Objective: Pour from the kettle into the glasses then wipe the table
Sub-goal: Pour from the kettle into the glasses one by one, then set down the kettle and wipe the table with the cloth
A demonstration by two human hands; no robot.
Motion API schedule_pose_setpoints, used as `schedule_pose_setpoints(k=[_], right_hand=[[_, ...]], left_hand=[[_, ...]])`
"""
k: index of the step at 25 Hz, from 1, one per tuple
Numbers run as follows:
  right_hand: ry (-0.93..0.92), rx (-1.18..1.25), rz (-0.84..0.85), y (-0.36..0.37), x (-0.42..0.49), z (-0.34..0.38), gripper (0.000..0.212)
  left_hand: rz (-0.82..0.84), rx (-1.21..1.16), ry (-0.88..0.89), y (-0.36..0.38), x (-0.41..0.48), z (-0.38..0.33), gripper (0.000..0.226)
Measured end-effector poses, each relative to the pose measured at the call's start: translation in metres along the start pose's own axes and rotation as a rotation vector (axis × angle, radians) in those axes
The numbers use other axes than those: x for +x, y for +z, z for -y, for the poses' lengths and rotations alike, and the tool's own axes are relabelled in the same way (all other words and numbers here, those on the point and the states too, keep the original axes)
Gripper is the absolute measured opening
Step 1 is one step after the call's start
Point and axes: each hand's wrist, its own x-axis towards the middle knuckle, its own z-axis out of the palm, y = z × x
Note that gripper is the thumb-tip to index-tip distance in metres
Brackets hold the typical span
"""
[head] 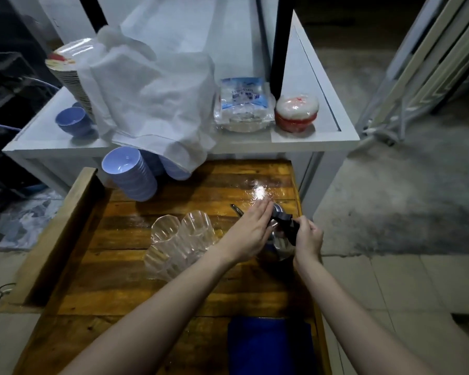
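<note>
Glasses are clustered just left of the left hand, whose flat, together fingers are laid over the kettle lid. Right hand fingers are clamped on the black handle. Lid should be kept pressed and the spout tipped slowly toward the glasses. Blue cloth lies nearer, untouched.

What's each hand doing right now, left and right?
Left hand: open, fingers flat over the kettle lid.
Right hand: closed on the kettle's black handle.
</note>
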Motion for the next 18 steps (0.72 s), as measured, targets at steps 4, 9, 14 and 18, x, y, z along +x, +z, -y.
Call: schedule_pose_setpoints(k=[4, 9, 14, 18], right_hand=[[0.068, 0.154, -0.021, -0.003, 0.013, -0.010, 0.023], [0.063, 0.061, 0.031, -0.011, 0.023, -0.014, 0.026], [-0.086, -0.286, 0.155, -0.029, 0.032, -0.018, 0.022], [-0.451, -0.568, 0.021, -0.062, -0.008, -0.051, 0.025]], left_hand=[[-0.011, 0.122, 0.048, 0.012, 0.016, -0.002, 0.059], [-0.061, 0.220, 0.088, 0.030, 0.018, -0.002, 0.059], [-0.079, 0.192, 0.084, 0.031, 0.013, -0.002, 0.058], [-0.150, 0.033, 0.068, 0.035, -0.018, -0.005, 0.053]])
